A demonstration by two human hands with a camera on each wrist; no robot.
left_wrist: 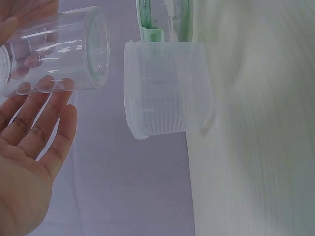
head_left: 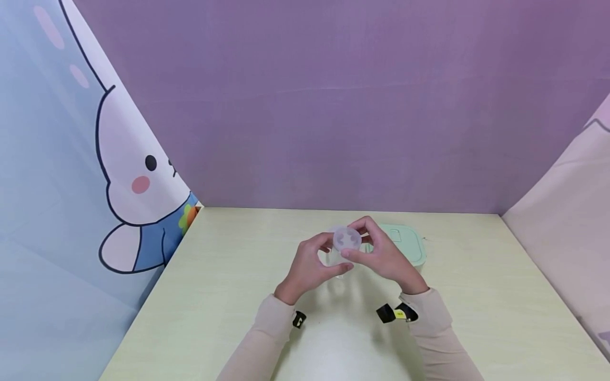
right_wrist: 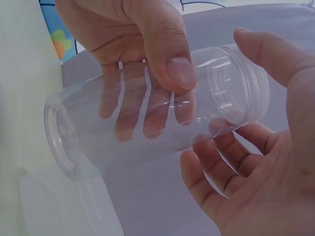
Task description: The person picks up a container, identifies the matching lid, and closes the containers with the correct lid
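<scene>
Just left of the frame's centre in the head view, your left hand [head_left: 308, 267] wraps the body of the clear jar [head_left: 344, 248], fingers curled under it and thumb over the top. The right wrist view shows that hold plainly: the thumb lies across the upper wall and the fingers show through the plastic from behind. The jar is off the table [head_left: 229, 296], tipped on its side, so its long axis runs roughly level. In the right wrist view the axis goes from the base at lower left to the capped, ridged end at upper right, and that end points straight into your right palm.

At the centre, the capped end faces up towards the head camera. To its right, your right hand [head_left: 381, 254] cups that end, thumb above and fingers curved below it, closed round the cap [right_wrist: 239, 91]; how firm the pinch is I cannot tell.

Both hands are on the jar, left on the barrel, right on the end.

Further right, a ribbed translucent tub [left_wrist: 167, 88] stands on the table just beside a mint-green lidded box [head_left: 405, 244], both behind your hands.
</scene>
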